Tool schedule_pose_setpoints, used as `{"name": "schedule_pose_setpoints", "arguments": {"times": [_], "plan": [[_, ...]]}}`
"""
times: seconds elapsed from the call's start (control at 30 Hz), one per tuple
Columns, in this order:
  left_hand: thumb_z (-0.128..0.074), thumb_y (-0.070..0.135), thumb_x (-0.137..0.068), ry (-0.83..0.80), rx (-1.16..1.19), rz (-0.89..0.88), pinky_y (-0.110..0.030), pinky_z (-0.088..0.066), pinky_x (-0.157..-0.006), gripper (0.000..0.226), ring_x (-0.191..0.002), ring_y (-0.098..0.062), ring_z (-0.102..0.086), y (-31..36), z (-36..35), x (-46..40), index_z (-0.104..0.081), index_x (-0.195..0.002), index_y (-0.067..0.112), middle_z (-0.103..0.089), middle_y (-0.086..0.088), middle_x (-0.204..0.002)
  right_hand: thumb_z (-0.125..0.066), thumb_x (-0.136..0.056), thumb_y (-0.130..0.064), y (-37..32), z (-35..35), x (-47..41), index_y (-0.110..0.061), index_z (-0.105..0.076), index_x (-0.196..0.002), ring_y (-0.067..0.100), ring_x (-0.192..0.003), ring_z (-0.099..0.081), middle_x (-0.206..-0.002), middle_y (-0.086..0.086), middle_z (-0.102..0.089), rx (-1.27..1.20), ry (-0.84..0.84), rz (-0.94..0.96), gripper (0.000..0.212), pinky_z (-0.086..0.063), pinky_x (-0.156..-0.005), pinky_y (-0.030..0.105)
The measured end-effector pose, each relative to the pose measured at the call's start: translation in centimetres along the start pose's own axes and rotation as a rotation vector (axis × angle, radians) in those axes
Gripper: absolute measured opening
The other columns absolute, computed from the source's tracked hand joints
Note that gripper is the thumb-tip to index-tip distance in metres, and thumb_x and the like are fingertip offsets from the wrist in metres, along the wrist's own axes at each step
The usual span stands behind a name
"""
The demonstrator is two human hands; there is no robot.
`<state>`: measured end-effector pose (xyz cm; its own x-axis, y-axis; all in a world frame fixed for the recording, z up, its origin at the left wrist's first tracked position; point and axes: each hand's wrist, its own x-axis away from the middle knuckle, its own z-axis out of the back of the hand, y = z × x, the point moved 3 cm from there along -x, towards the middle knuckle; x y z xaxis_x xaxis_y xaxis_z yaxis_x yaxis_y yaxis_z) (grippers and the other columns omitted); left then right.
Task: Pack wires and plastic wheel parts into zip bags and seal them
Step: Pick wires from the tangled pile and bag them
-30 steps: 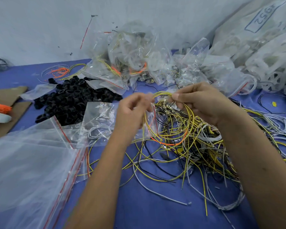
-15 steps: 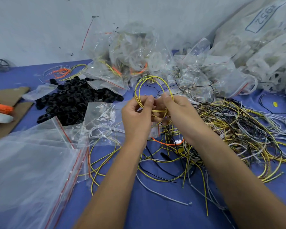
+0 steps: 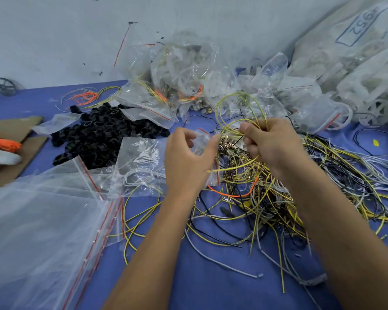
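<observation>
Head view: the right hand (image 3: 270,145) grips a coil of yellow wire (image 3: 238,113), fingers curled round the strands where the loops cross, so the loops stand up above the fist and one free end pokes out toward the left. The left hand (image 3: 186,157) pinches a small zip bag (image 3: 203,142) between thumb and fingers, just beside the coil; whether the bag's mouth is parted is too blurred to tell. Both hands hover over the loose wire tangle (image 3: 278,193) of yellow, black, grey and orange strands spread on the blue bench (image 3: 211,287).

The step in hand looks like feeding the coil into the small bag. To do it well, the right hand should likely keep the loops tight and flat so they do not spring open, tuck the stray end in against the coil, and lead with the narrow edge. The left hand would need to spread the bag's mouth wide and hold it steady, clear of the red seal strip, so no strand is trapped when it is pressed closed.

The black plastic wheel parts (image 3: 103,135) lie heaped to the left, well apart from the hands. A stack of empty zip bags (image 3: 43,231) lies nearer left, and filled bags (image 3: 177,81) pile against the wall.
</observation>
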<state>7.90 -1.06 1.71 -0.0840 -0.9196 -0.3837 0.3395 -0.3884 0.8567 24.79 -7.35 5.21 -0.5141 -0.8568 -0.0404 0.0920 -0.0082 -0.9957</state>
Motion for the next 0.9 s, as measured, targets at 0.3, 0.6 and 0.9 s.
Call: {"name": "schedule_pose_setpoints", "arguments": {"times": [0.3, 0.6, 0.9], "plan": [[-0.07, 0.013, -0.079, 0.136, 0.012, -0.039, -0.036, -0.053, -0.064, 0.016, -0.062, -0.008, -0.061, 0.1, 0.8, 0.3, -0.057, -0.084, 0.022, -0.062, 0.011, -0.071, -0.052, -0.104, -0.019, 0.2, 0.2, -0.9, -0.001, -0.068, -0.096, 0.026, -0.061, -0.044, -0.061, 0.007, -0.044, 0.617, -0.201, 0.108, 0.025, -0.036, -0.06, 0.038], [-0.067, 0.021, -0.092, 0.026, -0.086, -0.397, -0.034, -0.042, -0.063, 0.013, -0.068, -0.014, -0.052, 1.9, 0.8, 0.6, -0.062, -0.081, 0.019, -0.06, 0.008, -0.074, -0.043, -0.1, -0.002, -0.6, -3.5, -0.3, 0.002, -0.056, -0.087, 0.02, -0.049, -0.034, -0.062, 0.012, -0.037, 0.697, -0.67, -0.062, 0.019, -0.029, -0.045, 0.03], [-0.062, 0.019, -0.091, -0.064, 0.095, -0.341, -0.045, -0.049, -0.059, 0.017, -0.061, -0.025, -0.062, 1.6, 0.3, 0.6, -0.06, -0.076, 0.011, -0.062, 0.0, -0.061, -0.032, -0.103, 0.004, 2.1, -5.4, -1.5, -0.009, -0.048, -0.079, 0.002, -0.041, -0.039, -0.058, 0.0, -0.043, -0.304, -0.451, -0.394, 0.031, -0.024, -0.033, 0.012]]}}
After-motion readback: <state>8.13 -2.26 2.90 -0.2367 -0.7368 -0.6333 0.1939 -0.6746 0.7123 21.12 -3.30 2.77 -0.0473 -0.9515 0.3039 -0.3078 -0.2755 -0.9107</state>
